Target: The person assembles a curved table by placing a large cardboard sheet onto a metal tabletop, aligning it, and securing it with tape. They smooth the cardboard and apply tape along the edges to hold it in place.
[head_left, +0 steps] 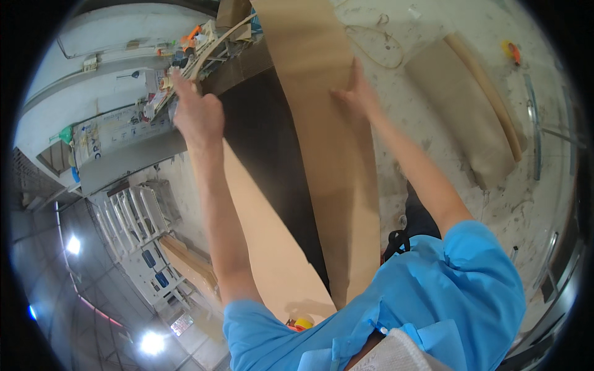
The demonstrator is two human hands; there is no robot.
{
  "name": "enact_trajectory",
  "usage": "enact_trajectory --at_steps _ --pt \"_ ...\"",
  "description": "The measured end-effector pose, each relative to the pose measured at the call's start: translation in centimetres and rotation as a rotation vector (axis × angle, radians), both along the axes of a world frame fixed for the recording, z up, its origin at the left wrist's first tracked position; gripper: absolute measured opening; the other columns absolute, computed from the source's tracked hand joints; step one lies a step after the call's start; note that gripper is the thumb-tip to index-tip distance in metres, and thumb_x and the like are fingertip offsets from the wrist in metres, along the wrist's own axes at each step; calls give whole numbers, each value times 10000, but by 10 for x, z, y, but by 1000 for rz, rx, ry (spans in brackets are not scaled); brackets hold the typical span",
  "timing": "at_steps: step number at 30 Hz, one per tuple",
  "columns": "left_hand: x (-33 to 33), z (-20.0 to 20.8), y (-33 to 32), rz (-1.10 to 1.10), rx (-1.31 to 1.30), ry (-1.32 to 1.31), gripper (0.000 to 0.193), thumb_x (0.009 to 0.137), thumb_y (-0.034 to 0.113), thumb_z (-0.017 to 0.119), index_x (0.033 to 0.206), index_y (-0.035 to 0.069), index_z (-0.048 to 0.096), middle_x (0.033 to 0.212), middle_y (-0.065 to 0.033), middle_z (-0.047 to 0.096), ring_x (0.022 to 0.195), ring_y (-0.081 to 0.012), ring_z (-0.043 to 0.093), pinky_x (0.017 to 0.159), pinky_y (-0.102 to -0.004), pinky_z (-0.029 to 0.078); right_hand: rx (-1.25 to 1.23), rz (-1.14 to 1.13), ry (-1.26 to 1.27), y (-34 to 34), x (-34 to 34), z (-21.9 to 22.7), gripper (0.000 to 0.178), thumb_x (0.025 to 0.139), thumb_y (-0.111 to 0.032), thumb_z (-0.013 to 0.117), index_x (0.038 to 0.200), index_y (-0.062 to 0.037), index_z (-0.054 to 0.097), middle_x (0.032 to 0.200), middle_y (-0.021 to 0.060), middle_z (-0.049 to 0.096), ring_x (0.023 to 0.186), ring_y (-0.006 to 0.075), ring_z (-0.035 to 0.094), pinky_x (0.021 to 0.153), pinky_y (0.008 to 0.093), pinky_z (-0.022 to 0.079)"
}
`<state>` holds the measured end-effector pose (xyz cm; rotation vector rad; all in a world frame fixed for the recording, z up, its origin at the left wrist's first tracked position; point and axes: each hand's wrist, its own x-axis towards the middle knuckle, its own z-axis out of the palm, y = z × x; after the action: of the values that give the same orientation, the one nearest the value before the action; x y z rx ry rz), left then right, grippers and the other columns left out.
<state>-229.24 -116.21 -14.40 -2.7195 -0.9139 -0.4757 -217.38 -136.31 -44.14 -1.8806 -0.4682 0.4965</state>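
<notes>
A long cardboard box stands in front of me with its two long flaps folded outward and a black, flat surface between them. My right hand is at the outer edge of the right cardboard flap. Its thumb lies on the flap's face and the other fingers are partly hidden past the edge. At the far end of the left cardboard flap, my left hand is closed at the edge, one finger stretched forward. What lies under its palm is hidden.
Tools and small parts crowd a bench at the far left. A curved, padded grey-brown piece lies on the floor to the right, with a tape roll beyond it. A yellow roll sits near my body. A white rack stands left.
</notes>
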Motion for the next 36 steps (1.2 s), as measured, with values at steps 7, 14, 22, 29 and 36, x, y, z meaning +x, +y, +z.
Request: enact_trajectory --at_steps 7,14,22,29,36 --pt "7 14 -4 61 90 -13 624 791 83 569 1411 93 494 1182 -145 725 905 -384 722 798 -497 559 -212 -190 -597 65 70 19 836 896 -479 694 1531 -70 335 1349 293 570 1168 427 617 962 499 510" --pt "50 -62 14 -80 153 212 441 852 133 606 1288 89 551 1078 -115 698 749 -329 721 639 -422 574 -508 27 -675 85 82 41 738 966 -617 505 1582 -243 349 1645 194 236 1393 534 357 1112 594 373" --pt "60 -209 -44 -81 -751 101 636 942 267 643 1479 20 409 1367 -241 589 1165 -394 639 975 -445 525 -387 -183 -864 110 90 3 434 982 -336 565 1331 -78 579 1336 164 565 1211 300 557 1046 442 448" --pt "-52 -230 -97 8 -736 -207 766 952 308 668 1549 -9 306 1623 -232 285 1503 -414 258 1208 -479 277 205 -122 329 -9 134 -10 619 1035 -477 461 1525 -101 412 1529 171 420 1354 306 454 1101 469 402" --pt "-128 -226 -159 66 -656 77 728 980 351 599 1559 13 314 1617 -202 320 1517 -401 238 1231 -511 212 205 -63 322 -26 -24 19 693 1087 -434 399 1611 -23 207 1660 156 262 1537 252 232 1251 415 171"
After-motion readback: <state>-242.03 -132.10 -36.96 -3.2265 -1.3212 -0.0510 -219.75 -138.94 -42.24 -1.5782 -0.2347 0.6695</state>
